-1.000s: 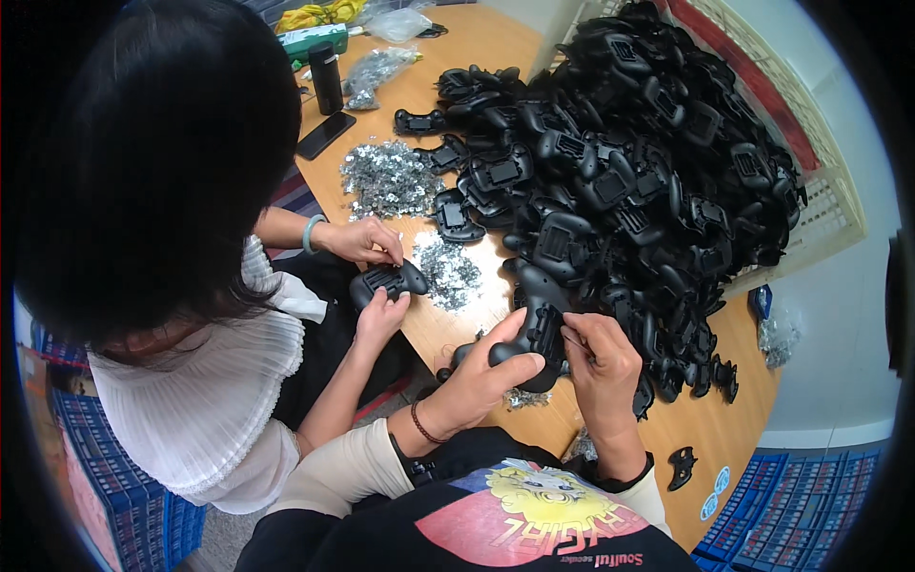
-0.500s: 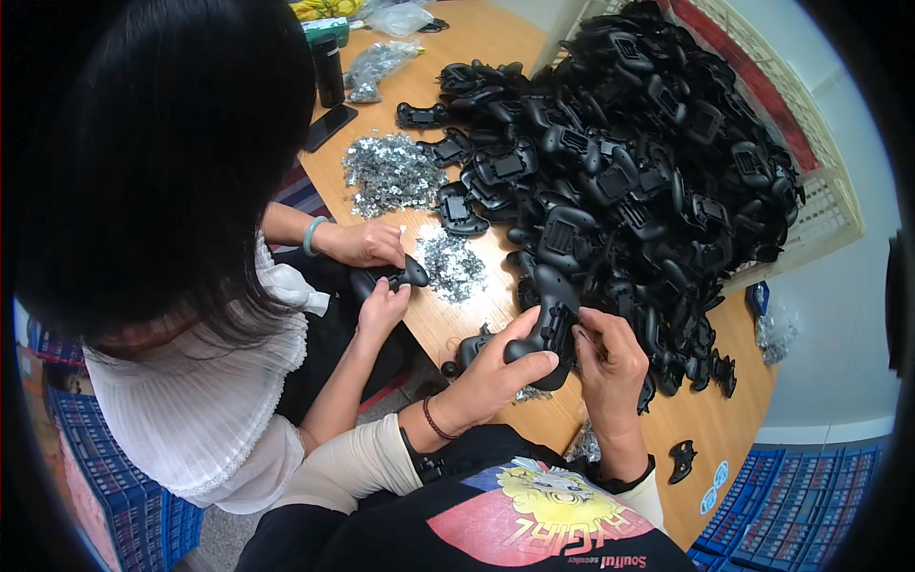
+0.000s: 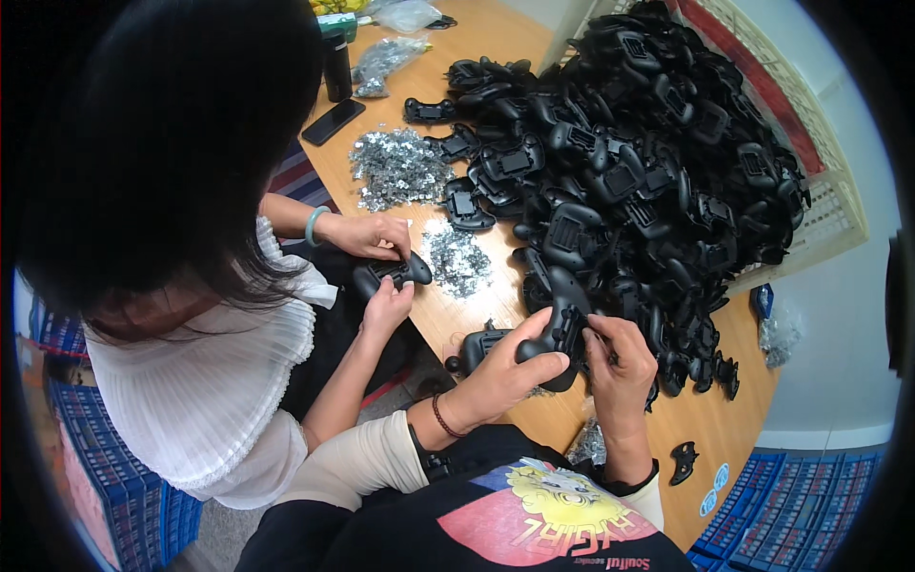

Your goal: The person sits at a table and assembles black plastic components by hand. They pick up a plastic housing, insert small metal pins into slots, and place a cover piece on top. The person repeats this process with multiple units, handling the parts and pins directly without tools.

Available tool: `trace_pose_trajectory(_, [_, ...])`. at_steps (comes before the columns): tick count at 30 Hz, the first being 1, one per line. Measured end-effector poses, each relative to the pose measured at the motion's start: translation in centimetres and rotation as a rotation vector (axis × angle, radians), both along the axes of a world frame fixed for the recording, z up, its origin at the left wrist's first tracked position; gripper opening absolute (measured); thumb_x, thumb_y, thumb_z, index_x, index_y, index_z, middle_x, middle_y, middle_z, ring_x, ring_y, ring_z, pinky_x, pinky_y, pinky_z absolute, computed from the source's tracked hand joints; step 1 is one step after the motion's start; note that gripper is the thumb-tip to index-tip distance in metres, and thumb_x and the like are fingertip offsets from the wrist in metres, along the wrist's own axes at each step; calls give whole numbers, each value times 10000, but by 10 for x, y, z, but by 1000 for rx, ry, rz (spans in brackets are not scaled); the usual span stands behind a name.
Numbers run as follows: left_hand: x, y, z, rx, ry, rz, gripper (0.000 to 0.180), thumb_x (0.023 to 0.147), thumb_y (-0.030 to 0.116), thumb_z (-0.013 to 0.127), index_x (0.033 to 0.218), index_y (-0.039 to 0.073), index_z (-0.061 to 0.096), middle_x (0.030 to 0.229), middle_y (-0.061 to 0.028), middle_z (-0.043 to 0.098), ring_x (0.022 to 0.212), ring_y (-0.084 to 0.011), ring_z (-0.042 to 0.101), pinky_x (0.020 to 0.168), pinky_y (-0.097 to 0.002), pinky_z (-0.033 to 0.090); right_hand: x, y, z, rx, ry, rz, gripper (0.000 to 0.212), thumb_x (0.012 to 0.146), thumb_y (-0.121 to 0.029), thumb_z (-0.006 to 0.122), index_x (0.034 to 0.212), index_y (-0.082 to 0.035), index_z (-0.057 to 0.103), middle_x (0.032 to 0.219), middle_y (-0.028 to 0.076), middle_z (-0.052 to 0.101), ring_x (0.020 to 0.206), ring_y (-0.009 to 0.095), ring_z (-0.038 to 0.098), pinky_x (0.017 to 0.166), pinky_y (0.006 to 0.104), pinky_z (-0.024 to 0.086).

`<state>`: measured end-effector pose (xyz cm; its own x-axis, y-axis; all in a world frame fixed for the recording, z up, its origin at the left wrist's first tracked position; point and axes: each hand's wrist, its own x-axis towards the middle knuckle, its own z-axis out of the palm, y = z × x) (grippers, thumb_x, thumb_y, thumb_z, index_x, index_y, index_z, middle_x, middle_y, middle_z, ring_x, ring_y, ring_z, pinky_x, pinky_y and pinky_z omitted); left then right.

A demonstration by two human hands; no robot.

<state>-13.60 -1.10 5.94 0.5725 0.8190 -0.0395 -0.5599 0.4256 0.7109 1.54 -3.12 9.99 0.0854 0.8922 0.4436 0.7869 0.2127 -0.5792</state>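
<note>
My left hand (image 3: 505,377) grips a black game controller shell (image 3: 562,310), thumb across its lower end and the fingers behind it. The shell is tilted, with its open battery side partly showing. My right hand (image 3: 621,367) is closed at the shell's right edge, thumb and fingertips pinched together against it. Whatever lies between those fingertips is too small or hidden to make out. Just left of my left hand, another black shell (image 3: 479,351) lies on the table. Small shiny metal pieces (image 3: 456,259) lie in a heap beyond it.
A large mound of black controller shells (image 3: 658,172) spills from a cream plastic crate (image 3: 843,205). At left, a co-worker's hands (image 3: 381,286) work on another shell. A second metal heap (image 3: 396,170), a phone (image 3: 334,122) and a black bottle (image 3: 336,67) stand farther back.
The whole view has shifted slightly, so the table's contents sit a little farther right. My hands keep the same hold on the shell, with only slight finger movement.
</note>
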Motion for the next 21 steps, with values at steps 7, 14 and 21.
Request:
trace_pose_trajectory(7, [2,1,-1,-23,-6,-10,606,852,75,571,1375,-22,279,1114,-31,510,957,-63,499,815,-218,442,1,1,2,10,-14,6,214,736,52,664,935,-23,634,849,101,620,643,170,599,538,247,479])
trace_pose_trajectory(14, [1,2,0,-4,34,-40,624,864,91,555,1379,-62,239,1248,-78,448,1120,-113,436,964,-256,359,4,1,4,3,-29,2,220,731,50,670,935,-23,634,846,98,617,644,168,599,543,248,481])
trace_pose_trajectory(21, [-1,4,3,16,22,-47,616,864,95,558,1373,-67,251,1257,-79,445,1132,-113,428,970,-259,355,3,2,5,7,-36,7,234,723,53,673,942,-21,636,854,104,615,665,168,609,554,248,487])
